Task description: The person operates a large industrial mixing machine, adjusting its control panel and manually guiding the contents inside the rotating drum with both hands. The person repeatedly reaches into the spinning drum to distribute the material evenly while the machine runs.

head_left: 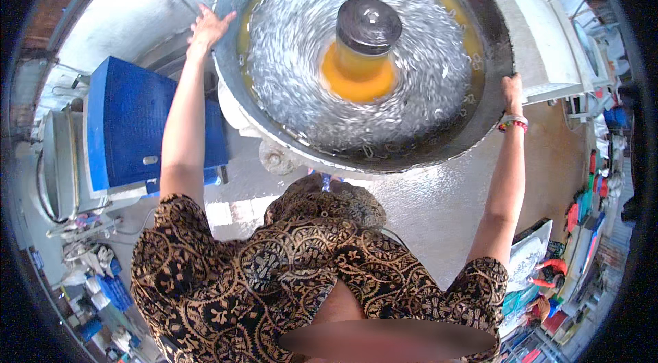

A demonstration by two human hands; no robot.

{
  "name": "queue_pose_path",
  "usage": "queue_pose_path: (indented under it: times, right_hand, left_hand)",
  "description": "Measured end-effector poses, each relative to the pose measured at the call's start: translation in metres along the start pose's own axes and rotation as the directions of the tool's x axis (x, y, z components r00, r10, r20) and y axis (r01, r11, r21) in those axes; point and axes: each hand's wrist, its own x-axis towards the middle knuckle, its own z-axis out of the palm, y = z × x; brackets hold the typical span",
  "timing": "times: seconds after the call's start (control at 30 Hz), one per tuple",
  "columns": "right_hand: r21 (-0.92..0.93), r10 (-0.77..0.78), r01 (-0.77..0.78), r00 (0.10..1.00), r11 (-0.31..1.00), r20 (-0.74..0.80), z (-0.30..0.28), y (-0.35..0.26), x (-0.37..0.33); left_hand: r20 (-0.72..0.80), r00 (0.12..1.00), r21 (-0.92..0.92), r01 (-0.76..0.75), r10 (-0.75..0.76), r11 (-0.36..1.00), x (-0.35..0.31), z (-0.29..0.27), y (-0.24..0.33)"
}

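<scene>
In front of me stands a large round metal tub (229,78) with a yellow inner wall. Many small shiny metal pieces (288,54) fill it, smeared in a ring by motion. An orange centre post (356,78) rises from the middle under a dark round cap (370,23). At the tub's left edge is my left hand (208,28), fingers spread, thumb toward the rim; it holds nothing. My right hand (512,93) is closed over the rim on the right side, its fingertips partly hidden.
A blue cabinet (130,123) stands to my left, beside a grey metal drum (62,164). At the far right is a pale box-shaped housing (528,34). Farther right, a person in an orange top (550,272) is near a light-coloured table (524,260). Wet-looking floor (425,226) lies below.
</scene>
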Motion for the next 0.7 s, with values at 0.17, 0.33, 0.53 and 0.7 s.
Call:
queue_pose_path:
  times: [0.17, 0.33, 0.53, 0.7]
  right_hand:
    - [-0.06, 0.049, -0.048, 0.999, 0.997, 0.002, -0.003, -0.003, -0.002]
    - [-0.116, -0.038, 0.029, 0.996, 0.993, -0.075, -0.007, -0.003, -0.012]
    - [-0.113, -0.036, 0.025, 0.995, 0.993, -0.094, -0.017, -0.015, -0.02]
    - [-0.096, -0.005, -0.004, 0.996, 0.995, -0.091, -0.022, -0.021, -0.024]
  left_hand:
    - [0.002, 1.0, -0.436, -0.022, 0.025, 0.9, 0.023, 0.034, -0.029]
    - [0.212, 0.977, -0.689, 0.138, 0.015, 0.712, 0.029, 0.044, -0.03]
    - [0.18, 0.983, -0.704, 0.115, 0.02, 0.701, 0.011, 0.035, -0.011]
    - [0.138, 0.99, -0.725, 0.088, 0.018, 0.683, 0.007, 0.033, -0.008]
